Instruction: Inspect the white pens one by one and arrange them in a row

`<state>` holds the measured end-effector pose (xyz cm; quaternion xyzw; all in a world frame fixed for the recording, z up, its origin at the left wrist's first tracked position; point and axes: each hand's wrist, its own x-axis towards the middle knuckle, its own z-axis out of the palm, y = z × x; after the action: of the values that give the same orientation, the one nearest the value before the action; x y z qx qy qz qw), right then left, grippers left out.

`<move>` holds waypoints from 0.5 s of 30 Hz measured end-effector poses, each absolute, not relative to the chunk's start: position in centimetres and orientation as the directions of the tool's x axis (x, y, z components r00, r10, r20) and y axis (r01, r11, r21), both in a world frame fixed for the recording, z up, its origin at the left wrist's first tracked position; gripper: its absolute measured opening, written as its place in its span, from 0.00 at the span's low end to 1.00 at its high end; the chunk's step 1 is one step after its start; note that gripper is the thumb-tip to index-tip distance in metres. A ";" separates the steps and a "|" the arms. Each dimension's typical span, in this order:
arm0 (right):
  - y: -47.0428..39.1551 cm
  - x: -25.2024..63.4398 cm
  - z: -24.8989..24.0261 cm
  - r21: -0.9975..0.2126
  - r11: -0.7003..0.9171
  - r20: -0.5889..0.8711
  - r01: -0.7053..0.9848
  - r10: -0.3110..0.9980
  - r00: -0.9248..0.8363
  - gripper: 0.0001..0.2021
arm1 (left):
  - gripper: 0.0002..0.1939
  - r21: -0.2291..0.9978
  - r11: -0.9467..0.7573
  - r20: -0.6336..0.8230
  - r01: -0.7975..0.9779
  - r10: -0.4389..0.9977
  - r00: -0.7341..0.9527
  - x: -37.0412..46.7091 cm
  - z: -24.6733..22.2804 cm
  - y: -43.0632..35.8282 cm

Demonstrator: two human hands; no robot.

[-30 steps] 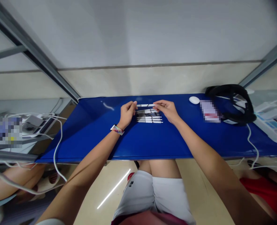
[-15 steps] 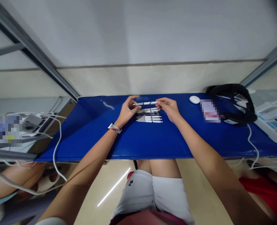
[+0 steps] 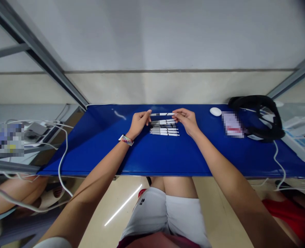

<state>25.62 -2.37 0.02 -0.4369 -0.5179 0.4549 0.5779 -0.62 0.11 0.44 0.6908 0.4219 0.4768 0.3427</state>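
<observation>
A white and grey pen (image 3: 165, 114) lies level between my two hands, near the back of the blue table (image 3: 162, 155). My left hand (image 3: 140, 122) is closed on its left end, thumb against the fingers. At the other end, my right hand (image 3: 186, 120) pinches the pen between thumb and fingertips. Just in front of it, several similar pens (image 3: 165, 131) lie side by side on the table, tips to the left. The fingers hide both ends of the held pen.
To the right are a white mouse-shaped object (image 3: 216, 111), a blurred packet (image 3: 232, 124) and a black padded headset-like band (image 3: 262, 137). White cables (image 3: 62, 162) hang at the left edge. Other people's legs (image 3: 18, 194) show at both sides below the table.
My left fingers, spread around the pen's left end before, have closed on it. My right hand keeps its pinch. The view has shifted slightly.
</observation>
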 end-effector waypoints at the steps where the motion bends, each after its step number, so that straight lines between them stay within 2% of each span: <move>1: -2.4 25.7 0.1 -0.975 0.203 0.199 -0.086 0.978 0.055 0.14 | 0.30 0.877 -0.411 0.379 0.248 0.910 0.169 -0.7 0.4 0.2; 5: -2.2 26.0 0.3 -0.967 0.179 0.163 -0.181 0.982 0.100 0.12 | 0.13 0.878 -0.445 0.430 0.174 0.895 0.122 -0.7 0.1 0.7; 11: -2.0 26.5 0.2 -0.972 0.153 0.129 -0.177 0.981 0.142 0.12 | 0.12 0.897 -0.419 0.411 0.139 0.908 0.081 -0.9 -0.3 1.0; 15: -1.8 26.6 0.0 -0.962 0.146 0.107 -0.232 0.979 0.171 0.10 | 0.11 0.915 -0.393 0.388 0.090 0.919 0.070 -0.9 -0.4 1.2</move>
<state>26.61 -1.84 0.02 -0.4395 -0.4248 0.4835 0.6266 -0.92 1.25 -0.42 0.6272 0.4023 0.5505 0.3764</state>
